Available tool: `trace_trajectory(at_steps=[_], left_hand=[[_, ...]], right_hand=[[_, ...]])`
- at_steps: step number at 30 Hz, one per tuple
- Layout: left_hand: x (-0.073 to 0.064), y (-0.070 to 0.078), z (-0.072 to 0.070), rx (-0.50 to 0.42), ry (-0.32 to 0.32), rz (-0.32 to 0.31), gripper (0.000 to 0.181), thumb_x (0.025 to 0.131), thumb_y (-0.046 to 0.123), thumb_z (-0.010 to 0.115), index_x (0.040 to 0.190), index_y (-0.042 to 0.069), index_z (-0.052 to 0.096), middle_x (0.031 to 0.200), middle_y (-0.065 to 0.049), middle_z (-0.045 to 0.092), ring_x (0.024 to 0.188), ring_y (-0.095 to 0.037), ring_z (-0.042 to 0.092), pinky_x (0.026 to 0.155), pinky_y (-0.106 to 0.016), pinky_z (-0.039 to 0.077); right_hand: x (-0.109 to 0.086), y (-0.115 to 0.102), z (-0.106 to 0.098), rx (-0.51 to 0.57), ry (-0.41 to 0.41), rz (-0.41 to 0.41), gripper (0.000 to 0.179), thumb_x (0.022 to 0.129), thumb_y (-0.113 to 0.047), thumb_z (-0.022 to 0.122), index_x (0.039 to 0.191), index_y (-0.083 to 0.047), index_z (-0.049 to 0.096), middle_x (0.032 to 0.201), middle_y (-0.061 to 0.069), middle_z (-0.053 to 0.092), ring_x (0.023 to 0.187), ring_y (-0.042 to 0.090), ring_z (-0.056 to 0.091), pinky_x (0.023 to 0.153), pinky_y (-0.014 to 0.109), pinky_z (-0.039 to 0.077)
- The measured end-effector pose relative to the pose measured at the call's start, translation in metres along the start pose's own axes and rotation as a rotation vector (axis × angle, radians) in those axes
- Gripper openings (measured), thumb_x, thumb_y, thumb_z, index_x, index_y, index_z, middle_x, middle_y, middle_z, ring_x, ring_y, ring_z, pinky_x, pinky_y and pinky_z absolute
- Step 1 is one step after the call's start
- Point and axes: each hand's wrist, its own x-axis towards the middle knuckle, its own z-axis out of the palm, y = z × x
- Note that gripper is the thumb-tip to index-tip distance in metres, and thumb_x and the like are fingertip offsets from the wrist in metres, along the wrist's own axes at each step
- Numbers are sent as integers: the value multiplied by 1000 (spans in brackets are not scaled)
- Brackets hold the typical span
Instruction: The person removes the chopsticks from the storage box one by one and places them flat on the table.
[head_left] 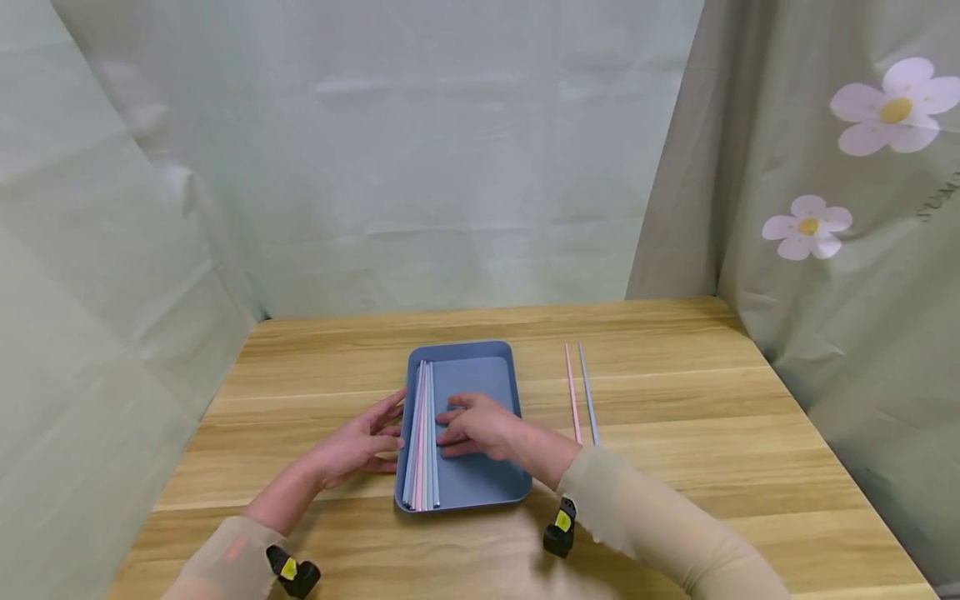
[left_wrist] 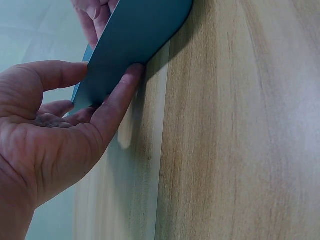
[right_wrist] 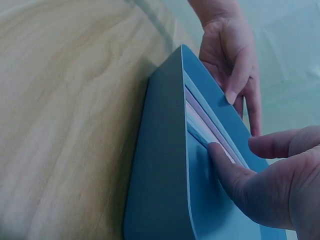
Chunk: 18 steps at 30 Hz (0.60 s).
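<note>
1. Head view: the tray (head_left: 480,490) sits flat on the table (head_left: 720,492), in front of you.
2. Inside it, a bundle of chopsticks (head_left: 422,442), pink, blue and pale, lies lengthwise along the left wall.
3. Your left hand (head_left: 356,450) is at the tray's left side, fingers spread and loosely bent, grasping nothing.
4. Your right hand (head_left: 483,429) reaches over the tray, its relaxed fingers pointing at the bundle's right edge; it isn't clenched.
5. On the table to the right of the tray you have a pink chopstick (head_left: 572,396) and a blue chopstick (head_left: 588,396), side by side and slightly apart, their near ends hidden by your right arm.
6. Left wrist view: your left fingertips (left_wrist: 134,71) rest against the tray's outer wall, without curling round it. Some fingers of your right hand show past the rim.
7. Right wrist view: one right fingertip is right at the bundle's nearest chopstick; you cannot tell here whether it presses. Your left hand shows beyond the far rim, fingers pointing down along the outside.
</note>
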Motion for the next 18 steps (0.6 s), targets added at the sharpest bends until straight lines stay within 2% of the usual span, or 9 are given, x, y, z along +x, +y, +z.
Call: trace_trajectory(at_steps=[6, 10, 14, 18], left_hand=[[-1, 0, 0, -5, 2, -5, 86, 100, -2, 55, 166, 21, 6, 170, -19, 5, 147, -48, 27, 95, -55, 54], [-1, 1, 0, 2, -1, -4, 86, 100, -2, 56, 166, 21, 6, 170, -20, 5, 147, -48, 27, 94, -56, 54], [-1, 2, 0, 12, 5, -6, 86, 100, -1, 57, 166, 20, 6, 170, -20, 6, 146, -48, 28, 94, -55, 54], [-2, 2, 1, 16, 12, -5, 85, 100, -1, 56, 166, 19, 7, 170, -20, 6, 146, -48, 28, 94, -55, 54]], right_hand=[[2, 1, 4, 43, 31, -4, 74, 90, 15, 62, 156, 6, 29, 136, 22, 59, 99, 33, 71, 89, 45, 58], [3, 1, 7, 24, 37, -16, 69, 91, 12, 64, 153, 8, 34, 127, 22, 64, 96, 31, 73, 85, 41, 60], [5, 3, 12, -75, 65, -62, 66, 88, 11, 68, 148, 9, 41, 117, 22, 68, 87, 28, 73, 78, 38, 61], [11, 7, 15, -235, 114, -135, 64, 85, 10, 72, 144, 10, 47, 105, 17, 70, 80, 27, 71, 72, 38, 61]])
